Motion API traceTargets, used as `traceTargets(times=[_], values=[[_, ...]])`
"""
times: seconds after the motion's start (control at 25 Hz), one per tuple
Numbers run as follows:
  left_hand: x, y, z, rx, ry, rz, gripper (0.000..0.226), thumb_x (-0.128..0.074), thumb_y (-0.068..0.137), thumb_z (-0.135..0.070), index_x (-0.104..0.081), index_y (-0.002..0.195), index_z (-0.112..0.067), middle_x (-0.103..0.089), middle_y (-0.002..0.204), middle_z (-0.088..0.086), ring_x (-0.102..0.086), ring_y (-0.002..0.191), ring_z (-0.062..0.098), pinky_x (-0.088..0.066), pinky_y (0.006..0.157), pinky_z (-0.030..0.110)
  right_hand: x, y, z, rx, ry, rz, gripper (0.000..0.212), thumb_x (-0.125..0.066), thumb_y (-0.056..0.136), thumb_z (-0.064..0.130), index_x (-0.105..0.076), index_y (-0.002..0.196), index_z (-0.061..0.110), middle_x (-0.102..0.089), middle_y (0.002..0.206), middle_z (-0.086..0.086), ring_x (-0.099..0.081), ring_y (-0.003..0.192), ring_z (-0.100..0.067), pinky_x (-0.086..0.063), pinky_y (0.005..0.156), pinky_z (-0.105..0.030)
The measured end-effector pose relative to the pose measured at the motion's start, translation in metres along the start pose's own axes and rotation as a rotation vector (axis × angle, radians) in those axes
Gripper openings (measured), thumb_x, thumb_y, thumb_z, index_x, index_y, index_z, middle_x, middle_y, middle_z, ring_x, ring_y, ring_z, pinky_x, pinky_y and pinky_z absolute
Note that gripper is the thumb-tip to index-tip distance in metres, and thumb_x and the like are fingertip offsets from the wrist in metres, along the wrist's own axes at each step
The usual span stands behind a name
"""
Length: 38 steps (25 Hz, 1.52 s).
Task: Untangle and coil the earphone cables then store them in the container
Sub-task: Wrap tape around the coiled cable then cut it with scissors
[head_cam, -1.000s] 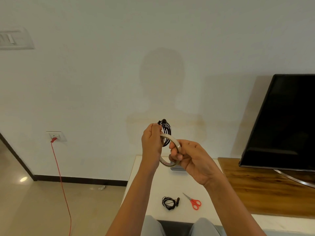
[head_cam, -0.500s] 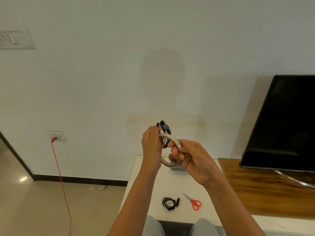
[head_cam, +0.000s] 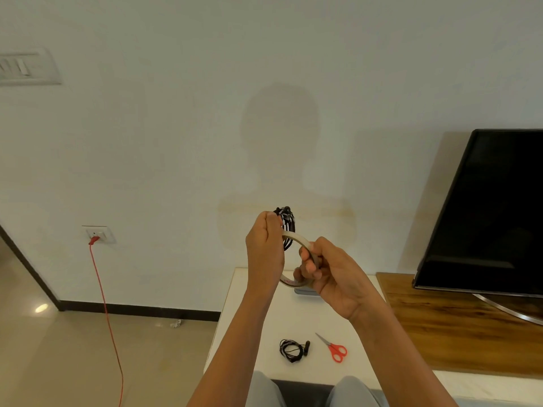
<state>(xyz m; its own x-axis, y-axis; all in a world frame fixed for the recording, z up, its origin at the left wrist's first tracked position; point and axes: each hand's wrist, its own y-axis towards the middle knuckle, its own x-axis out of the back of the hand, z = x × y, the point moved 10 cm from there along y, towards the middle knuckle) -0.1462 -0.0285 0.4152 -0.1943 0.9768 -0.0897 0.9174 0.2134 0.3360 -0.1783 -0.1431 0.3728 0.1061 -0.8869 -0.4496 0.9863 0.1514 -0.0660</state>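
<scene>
Taping step: your left hand (head_cam: pixel 264 248) clamps the coiled earphones (head_cam: pixel 286 223), and your right hand (head_cam: pixel 332 274) curls round the tape roll (head_cam: pixel 296 239). Next, probably peel the tape end and wrap the coil.

Hiding half the coiled cable (head_cam: pixel 289 227) behind the left hand (head_cam: pixel 264 248); masking a grey thing (head_cam: pixel 305 291), perhaps the container, behind the tape roll (head_cam: pixel 299 240); cropping the television (head_cam: pixel 484 215) rightward.
</scene>
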Motion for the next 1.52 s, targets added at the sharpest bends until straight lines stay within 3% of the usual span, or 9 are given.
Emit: traceTargets(times=[0.32, 0.56, 0.72, 0.8, 0.96, 1.04, 1.2, 1.32, 1.52], values=[[-0.018, -0.002, -0.011, -0.176, 0.247, 0.179, 0.036, -0.036, 0.102, -0.013, -0.037, 0.067, -0.021, -0.034, 0.056, -0.008, -0.031, 0.050, 0.007, -0.029, 0.051, 0.025, 0.004, 0.000, -0.001, -0.075, -0.083, -0.014, 0.045, -0.038, 0.088, 0.008, -0.057, 0.047, 0.009, -0.043, 0.045, -0.005, -0.033, 0.043, -0.014, -0.047, 0.070, -0.033], [0.004, -0.003, 0.042, 0.366, -0.241, -0.103, 0.031, -0.042, 0.092, -0.008, -0.037, 0.062, -0.015, -0.032, 0.051, -0.005, -0.027, 0.048, 0.011, -0.028, 0.046, 0.024, -0.004, -0.001, 0.006, -0.007, -0.108, 0.080, 0.039, -0.034, 0.089, 0.003, -0.066, 0.067, 0.006, -0.053, 0.052, -0.005, -0.041, 0.049, -0.014, -0.041, 0.081, -0.039], [-0.001, -0.015, 0.067, 0.626, -0.481, -0.178, 0.025, -0.041, 0.090, -0.006, -0.045, 0.066, -0.012, -0.041, 0.053, -0.002, -0.032, 0.046, 0.014, -0.033, 0.050, 0.025, -0.004, -0.001, 0.008, 0.065, -0.143, 0.082, 0.045, -0.033, 0.092, 0.001, -0.069, 0.066, 0.010, -0.056, 0.057, -0.005, -0.045, 0.055, -0.013, -0.043, 0.075, -0.032], [0.002, -0.009, 0.063, 0.536, -0.390, -0.115, 0.026, -0.041, 0.091, -0.007, -0.045, 0.066, -0.012, -0.043, 0.054, -0.001, -0.037, 0.050, 0.015, -0.038, 0.054, 0.026, 0.002, 0.000, 0.007, 0.077, -0.188, 0.044, 0.043, -0.035, 0.093, 0.005, -0.067, 0.065, 0.012, -0.055, 0.055, -0.004, -0.043, 0.054, -0.014, -0.040, 0.074, -0.035], [-0.001, 0.007, 0.020, 0.068, 0.073, 0.157, 0.031, -0.040, 0.096, -0.009, -0.045, 0.066, -0.010, -0.046, 0.059, 0.001, -0.043, 0.051, 0.010, -0.042, 0.052, 0.024, 0.011, 0.001, 0.000, 0.023, -0.407, -0.010, 0.041, -0.039, 0.092, 0.013, -0.065, 0.061, 0.015, -0.051, 0.051, 0.000, -0.039, 0.055, -0.014, -0.032, 0.066, -0.032], [-0.015, 0.003, 0.011, -0.023, 0.194, 0.280, 0.032, -0.040, 0.098, -0.013, -0.043, 0.066, -0.010, -0.041, 0.060, 0.002, -0.037, 0.053, 0.012, -0.035, 0.052, 0.028, 0.009, 0.000, -0.004, -0.008, -0.411, -0.011, 0.039, -0.040, 0.092, 0.012, -0.063, 0.061, 0.012, -0.050, 0.049, 0.000, -0.042, 0.050, -0.010, -0.036, 0.066, -0.028], [-0.027, -0.007, 0.002, -0.156, 0.319, 0.347, 0.034, -0.036, 0.102, -0.020, -0.043, 0.071, -0.008, -0.038, 0.059, -0.003, -0.031, 0.053, 0.008, -0.029, 0.052, 0.023, 0.013, 0.003, -0.007, -0.053, -0.467, -0.067, 0.039, -0.047, 0.088, 0.019, -0.061, 0.052, 0.018, -0.050, 0.052, -0.001, -0.040, 0.050, -0.011, -0.034, 0.072, -0.035], [-0.030, -0.007, 0.004, -0.163, 0.344, 0.350, 0.033, -0.036, 0.103, -0.020, -0.042, 0.072, -0.012, -0.039, 0.060, -0.004, -0.033, 0.054, 0.009, -0.030, 0.053, 0.023, 0.014, 0.002, -0.004, -0.070, -0.505, -0.069, 0.040, -0.047, 0.087, 0.019, -0.061, 0.049, 0.020, -0.051, 0.054, -0.001, -0.039, 0.052, -0.012, -0.035, 0.074, -0.034], [-0.019, -0.002, 0.023, 0.059, 0.043, 0.202, 0.032, -0.039, 0.099, -0.012, -0.040, 0.067, -0.012, -0.037, 0.060, 0.000, -0.033, 0.054, 0.015, -0.032, 0.048, 0.024, 0.003, -0.003, 0.006, -0.012, -0.442, 0.048, 0.035, -0.041, 0.092, 0.010, -0.067, 0.069, 0.010, -0.052, 0.053, 0.001, -0.044, 0.051, -0.008, -0.034, 0.061, -0.024]])
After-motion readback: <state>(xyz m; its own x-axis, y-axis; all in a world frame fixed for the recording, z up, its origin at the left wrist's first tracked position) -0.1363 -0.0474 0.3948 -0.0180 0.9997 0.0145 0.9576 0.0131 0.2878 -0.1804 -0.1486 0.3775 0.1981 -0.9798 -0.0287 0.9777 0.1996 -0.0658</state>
